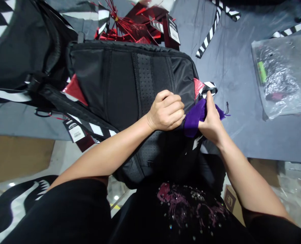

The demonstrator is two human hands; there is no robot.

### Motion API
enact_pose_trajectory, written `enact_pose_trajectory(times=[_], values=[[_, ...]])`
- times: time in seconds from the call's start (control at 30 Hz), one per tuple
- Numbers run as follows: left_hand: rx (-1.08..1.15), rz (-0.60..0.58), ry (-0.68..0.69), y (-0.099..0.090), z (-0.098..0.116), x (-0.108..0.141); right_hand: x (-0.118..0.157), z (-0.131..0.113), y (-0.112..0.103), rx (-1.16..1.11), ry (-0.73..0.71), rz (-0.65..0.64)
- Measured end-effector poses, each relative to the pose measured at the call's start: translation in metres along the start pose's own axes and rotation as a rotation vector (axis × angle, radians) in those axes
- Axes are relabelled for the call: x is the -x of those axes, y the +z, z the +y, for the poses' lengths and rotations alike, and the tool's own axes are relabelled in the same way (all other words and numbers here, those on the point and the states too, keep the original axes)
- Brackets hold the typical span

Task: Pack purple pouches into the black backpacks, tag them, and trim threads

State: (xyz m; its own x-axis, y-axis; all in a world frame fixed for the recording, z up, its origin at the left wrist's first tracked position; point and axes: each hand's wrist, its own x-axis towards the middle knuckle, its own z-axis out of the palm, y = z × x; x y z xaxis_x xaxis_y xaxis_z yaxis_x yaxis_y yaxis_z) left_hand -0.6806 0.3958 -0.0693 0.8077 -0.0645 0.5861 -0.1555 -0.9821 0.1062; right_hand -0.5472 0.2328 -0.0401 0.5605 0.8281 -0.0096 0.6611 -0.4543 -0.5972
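A black backpack lies on the table with its padded, panelled face up, its lower end toward my body. My left hand is closed in a fist over its right part, knuckles up. What those fingers grip is hidden. At the bag's right side my right hand holds a purple cloth, its thumb against the fabric. A thin dark cord sticks out from the cloth's far end. Just above my right fingers is a looped black-and-white striped strap, beside a red corner patch on the bag.
Another black bag lies at the left. Red shiny ties and tags lie behind the backpack. A clear plastic bag is on the grey table at the right, near striped straps. Cardboard stands below left.
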Motion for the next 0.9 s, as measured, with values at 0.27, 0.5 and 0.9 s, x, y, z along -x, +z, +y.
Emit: enact_pose_trajectory(times=[0.27,0.5,0.9], values=[[0.002,-0.050,-0.040,0.000,0.001,-0.001,-0.008,0.007,0.005,0.001,-0.098,0.064],[0.022,-0.020,-0.040,0.001,0.001,0.000,-0.027,0.004,-0.001,0.061,-0.140,0.041],[0.031,-0.030,-0.081,0.001,0.001,0.001,-0.018,0.012,0.001,0.000,-0.116,0.055]])
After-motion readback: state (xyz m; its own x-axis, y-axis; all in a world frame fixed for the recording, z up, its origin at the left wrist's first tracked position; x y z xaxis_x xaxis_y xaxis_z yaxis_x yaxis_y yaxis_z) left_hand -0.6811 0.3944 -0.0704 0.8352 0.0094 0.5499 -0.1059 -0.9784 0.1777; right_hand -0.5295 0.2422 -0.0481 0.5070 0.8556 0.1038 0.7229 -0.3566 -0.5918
